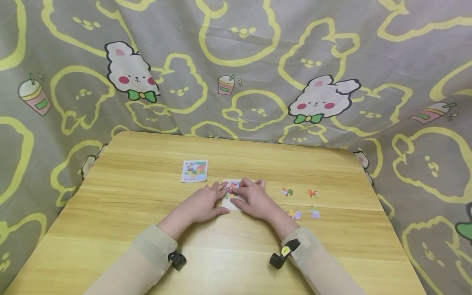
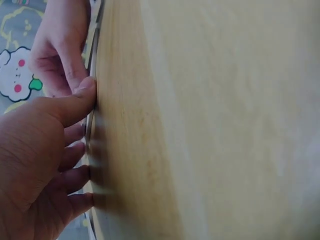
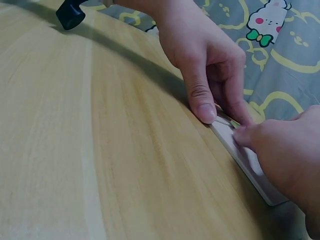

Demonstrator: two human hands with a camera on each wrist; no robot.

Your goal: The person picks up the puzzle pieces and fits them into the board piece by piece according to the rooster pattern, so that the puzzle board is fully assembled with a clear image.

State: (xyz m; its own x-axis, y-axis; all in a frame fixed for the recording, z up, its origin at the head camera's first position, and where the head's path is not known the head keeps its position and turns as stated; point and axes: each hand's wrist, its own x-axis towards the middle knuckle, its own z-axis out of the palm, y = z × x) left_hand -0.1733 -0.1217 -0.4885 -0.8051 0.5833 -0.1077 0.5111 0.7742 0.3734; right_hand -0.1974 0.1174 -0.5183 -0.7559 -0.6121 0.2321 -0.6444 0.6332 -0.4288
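A small white puzzle board (image 1: 231,205) lies on the table under both hands, with colourful jigsaw pieces (image 1: 233,187) in its upper left part. My left hand (image 1: 206,201) rests at the board's left side, its fingertips at the upper left and its thumb by the lower left corner. From the right, my right hand (image 1: 254,198) reaches over the board, its fingertips touching the pieces and its thumb lower down. The right hand hides much of the board's right half. In the right wrist view the right hand (image 3: 285,155) covers part of the board (image 3: 250,167).
Several loose jigsaw pieces (image 1: 312,193) lie on the table right of the board. A square picture card (image 1: 194,171) with an animal lies at the upper left. The wooden table (image 1: 236,254) ends at a patterned curtain (image 1: 258,78) behind.
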